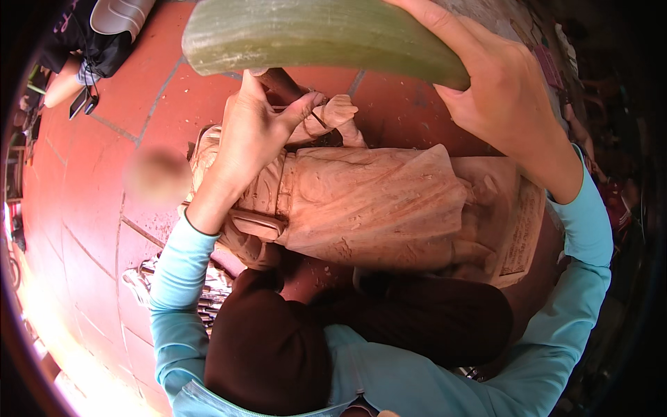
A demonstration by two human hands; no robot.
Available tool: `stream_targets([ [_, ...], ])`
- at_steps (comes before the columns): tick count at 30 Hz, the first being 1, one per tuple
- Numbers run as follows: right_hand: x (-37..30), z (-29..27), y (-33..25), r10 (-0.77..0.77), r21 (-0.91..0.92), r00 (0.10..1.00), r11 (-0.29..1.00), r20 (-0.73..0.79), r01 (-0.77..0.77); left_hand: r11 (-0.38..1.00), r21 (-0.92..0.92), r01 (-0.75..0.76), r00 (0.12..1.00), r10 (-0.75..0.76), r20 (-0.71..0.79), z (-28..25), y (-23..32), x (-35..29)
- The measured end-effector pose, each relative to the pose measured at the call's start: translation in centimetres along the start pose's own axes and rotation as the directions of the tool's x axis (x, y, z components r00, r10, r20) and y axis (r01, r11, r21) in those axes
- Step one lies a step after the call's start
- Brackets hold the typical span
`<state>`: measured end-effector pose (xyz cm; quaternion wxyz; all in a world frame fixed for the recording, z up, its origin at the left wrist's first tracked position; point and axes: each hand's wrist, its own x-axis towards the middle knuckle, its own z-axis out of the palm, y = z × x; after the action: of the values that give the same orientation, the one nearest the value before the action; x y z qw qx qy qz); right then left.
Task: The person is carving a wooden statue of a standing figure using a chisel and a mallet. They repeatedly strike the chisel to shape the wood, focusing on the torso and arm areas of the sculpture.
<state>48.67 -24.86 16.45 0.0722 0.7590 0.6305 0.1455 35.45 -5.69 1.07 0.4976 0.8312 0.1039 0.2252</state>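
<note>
Close above, a smooth, curved green piece (313, 38) resembling a cap's brim spans the top of the view; its upper edge is cut off. My right hand (497, 87) grips its right end, with the thumb beneath and the fingers over it. At the lower edge toward the left is my left hand (253, 132), its thumb spread away from a raised fingertip that meets the edge; its other fingers are hidden. Below both hands a carved reddish-wood statue (375, 201) of a robed figure lies on its back, head leftward, base to the right.
Red floor tiles (90, 181) surround the statue. Several metal-tipped carving tools (212, 299) lie beside my left forearm. A dark, rod-like piece (281, 85) shows behind my left hand. At the upper left another person (90, 42) sits near a pale chair back (121, 15).
</note>
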Motion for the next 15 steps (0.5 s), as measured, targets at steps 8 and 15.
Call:
stream_targets([
  [8, 0.3, -0.4, -0.9, -0.007, 0.076, 1.000, 0.997, -0.025, 0.009, 0.985, -0.174, 0.003, 0.988, -0.030, -0.151, 0.5, 0.0, -1.0],
  [15, 0.2, -0.3, -0.7, -0.095, 0.079, 0.993, 0.992, -0.063, 0.100, 0.974, -0.214, 0.068, 0.991, -0.090, -0.096, 0.7, -0.8, -1.5],
])
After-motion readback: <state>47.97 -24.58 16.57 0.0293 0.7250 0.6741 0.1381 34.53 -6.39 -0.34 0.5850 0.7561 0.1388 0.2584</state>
